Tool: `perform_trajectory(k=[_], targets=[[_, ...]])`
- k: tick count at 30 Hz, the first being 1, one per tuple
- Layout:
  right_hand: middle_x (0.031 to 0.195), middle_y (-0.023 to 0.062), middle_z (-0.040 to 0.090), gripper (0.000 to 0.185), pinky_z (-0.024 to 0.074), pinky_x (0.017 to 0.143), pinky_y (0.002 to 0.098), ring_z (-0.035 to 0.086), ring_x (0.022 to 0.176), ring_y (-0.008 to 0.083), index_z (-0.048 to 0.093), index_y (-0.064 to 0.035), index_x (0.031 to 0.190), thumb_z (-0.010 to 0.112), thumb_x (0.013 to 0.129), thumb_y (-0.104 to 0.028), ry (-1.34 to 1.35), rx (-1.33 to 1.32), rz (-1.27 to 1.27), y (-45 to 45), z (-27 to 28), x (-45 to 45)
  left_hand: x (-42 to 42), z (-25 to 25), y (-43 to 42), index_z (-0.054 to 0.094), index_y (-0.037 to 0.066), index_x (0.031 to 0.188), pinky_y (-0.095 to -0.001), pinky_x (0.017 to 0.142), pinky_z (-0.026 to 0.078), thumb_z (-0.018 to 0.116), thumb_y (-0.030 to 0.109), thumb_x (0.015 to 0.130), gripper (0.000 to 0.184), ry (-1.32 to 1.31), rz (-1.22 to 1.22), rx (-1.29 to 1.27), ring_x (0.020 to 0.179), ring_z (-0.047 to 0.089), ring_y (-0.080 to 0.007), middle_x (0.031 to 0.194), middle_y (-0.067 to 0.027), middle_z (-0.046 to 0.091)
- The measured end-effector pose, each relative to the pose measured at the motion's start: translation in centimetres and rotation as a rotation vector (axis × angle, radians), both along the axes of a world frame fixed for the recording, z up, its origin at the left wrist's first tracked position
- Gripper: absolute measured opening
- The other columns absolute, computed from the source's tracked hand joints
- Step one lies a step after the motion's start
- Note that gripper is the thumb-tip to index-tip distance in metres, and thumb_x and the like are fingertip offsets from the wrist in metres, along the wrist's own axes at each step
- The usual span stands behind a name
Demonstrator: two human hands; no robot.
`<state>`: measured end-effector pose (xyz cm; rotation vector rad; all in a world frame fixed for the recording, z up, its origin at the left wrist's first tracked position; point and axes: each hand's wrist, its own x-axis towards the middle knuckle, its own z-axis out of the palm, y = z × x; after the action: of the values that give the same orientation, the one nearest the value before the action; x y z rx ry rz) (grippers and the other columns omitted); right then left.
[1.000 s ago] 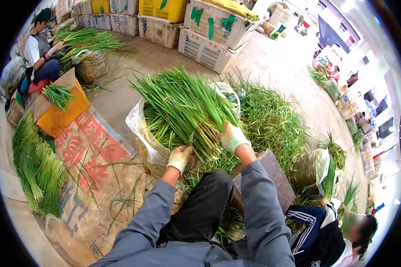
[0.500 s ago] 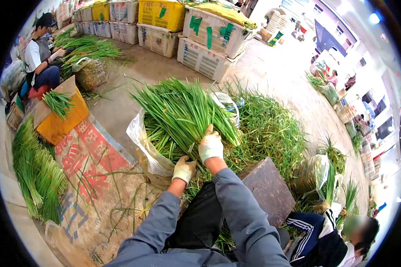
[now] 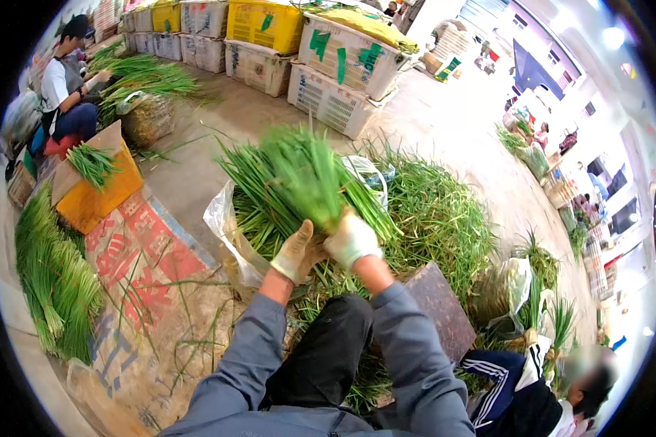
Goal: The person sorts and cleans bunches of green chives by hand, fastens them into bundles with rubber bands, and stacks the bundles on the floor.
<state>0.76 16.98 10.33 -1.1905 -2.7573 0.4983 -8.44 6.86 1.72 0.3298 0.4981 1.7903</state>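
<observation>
My right hand (image 3: 352,237), in a pale glove, is closed round the lower ends of a bunch of long green stalks (image 3: 302,171), whose tops are smeared by motion. Just left of it, my left hand (image 3: 294,251), gloved too, has its thumb raised and fingers apart beside the stalk ends, holding nothing that shows. Under both lies a heap of green stalks (image 3: 259,218) in an open clear plastic bag (image 3: 229,222). Loose, tangled greens (image 3: 444,211) spread to the right of the bag.
A dark board (image 3: 439,309) lies right of my knee. Neat bunches (image 3: 55,284) rest at far left, near a yellow box (image 3: 106,197). Stacked crates (image 3: 335,95) stand ahead. One person (image 3: 65,87) sits at upper left, another (image 3: 532,393) at lower right.
My right hand has closed on a bunch and lifted its tops, which now blur above the heap. My left hand has shifted slightly up and left, its thumb now raised.
</observation>
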Motion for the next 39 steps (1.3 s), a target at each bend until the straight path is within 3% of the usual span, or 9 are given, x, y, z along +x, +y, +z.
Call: perform_trajectory(k=[4,9,14,22,30,31,34,38,39], targets=[[0.103,0.0307,0.067,0.070,0.0551,0.085,0.0463,0.067,0.098,0.0442,0.041,0.0090,0.136,0.070,0.081,-0.024,-0.006,0.284,0.199,-4.3,-7.4,0.3,-1.3,-5.2,2.5,0.063,0.001,0.120,-0.0436,0.084,0.057,0.084,0.043,0.080,0.062,-0.052,0.072,-0.358,0.094,0.068,-0.0273,0.107,-0.0128,0.069],[0.126,0.0216,0.063,0.055,0.0536,0.091,0.0456,0.066,0.104,0.0407,0.054,-0.0145,0.139,0.071,0.088,-0.028,0.095,-0.014,0.138,-0.4,-0.5,1.8,-1.7,-4.7,0.9,0.069,0.004,0.101,-0.0460,0.071,0.059,0.075,0.018,0.086,0.021,0.048,0.124,-0.528,0.081,0.069,-0.0268,0.094,-0.0112,0.071],[0.152,0.0180,0.044,0.063,0.0378,0.114,0.0418,0.042,0.140,0.0345,0.038,-0.0165,0.152,0.061,0.096,-0.035,-0.231,0.122,0.212,2.7,-4.4,0.4,-1.5,-5.0,1.0,0.071,0.004,0.100,-0.0445,0.067,0.060,0.073,0.016,0.087,0.017,-0.040,0.128,-0.453,0.075,0.069,-0.0272,0.094,-0.0122,0.072],[0.160,0.0144,0.035,0.064,0.0322,0.117,0.0462,0.033,0.147,0.0341,0.043,-0.0276,0.151,0.066,0.091,-0.027,-0.163,0.081,0.150,3.3,-8.8,0.3,-2.4,-2.4,-8.9,0.064,0.000,0.118,-0.0408,0.050,0.056,0.061,0.017,0.092,0.031,0.128,0.068,-0.555,0.060,0.066,-0.0243,0.087,-0.0105,0.070],[0.157,0.0186,0.037,0.063,0.0313,0.117,0.0479,0.037,0.143,0.0377,0.048,-0.0259,0.148,0.071,0.089,-0.030,-0.139,0.041,0.136,2.1,-6.6,0.8,1.9,1.5,-23.0,0.057,-0.001,0.132,-0.0414,0.086,0.061,0.070,0.012,0.081,0.054,-0.040,0.181,-0.230,0.097,0.070,-0.0251,0.119,-0.0150,0.068],[0.162,0.0225,0.024,0.060,0.0227,0.121,0.0481,0.028,0.149,0.0365,0.033,-0.0184,0.156,0.043,0.100,-0.039,-0.268,0.001,0.187,1.5,-4.4,1.1,1.9,1.4,-24.4,0.055,0.001,0.135,-0.0451,0.086,0.061,0.072,0.010,0.078,0.061,-0.064,0.136,-0.186,0.103,0.069,-0.0263,0.125,-0.0141,0.065],[0.157,0.0196,0.037,0.067,0.0314,0.116,0.0491,0.038,0.143,0.0373,0.046,-0.0252,0.149,0.073,0.088,-0.032,-0.117,0.079,0.115,0.6,-4.7,1.8,3.4,1.8,-26.9,0.054,0.001,0.137,-0.0455,0.087,0.061,0.073,0.009,0.076,0.065,-0.127,0.217,-0.154,0.102,0.069,-0.0277,0.124,-0.0145,0.065],[0.143,0.0215,0.051,0.060,0.0400,0.109,0.0469,0.050,0.130,0.0373,0.053,-0.0121,0.137,0.076,0.085,-0.033,0.195,0.352,0.071,-2.9,-2.2,4.2,3.8,1.5,-28.9,0.055,0.001,0.136,-0.0434,0.086,0.062,0.077,0.009,0.075,0.065,-0.062,0.208,-0.116,0.099,0.070,-0.0283,0.120,-0.0136,0.066],[0.118,0.0213,0.065,0.045,0.0494,0.095,0.0440,0.062,0.112,0.0349,0.064,-0.0049,0.120,0.075,0.087,-0.033,0.250,0.244,-0.002,-4.9,-1.4,5.5,3.8,1.0,-29.5,0.055,0.001,0.136,-0.0434,0.086,0.062,0.077,0.009,0.075,0.065,-0.068,0.215,-0.114,0.099,0.070,-0.0283,0.120,-0.0136,0.066]])
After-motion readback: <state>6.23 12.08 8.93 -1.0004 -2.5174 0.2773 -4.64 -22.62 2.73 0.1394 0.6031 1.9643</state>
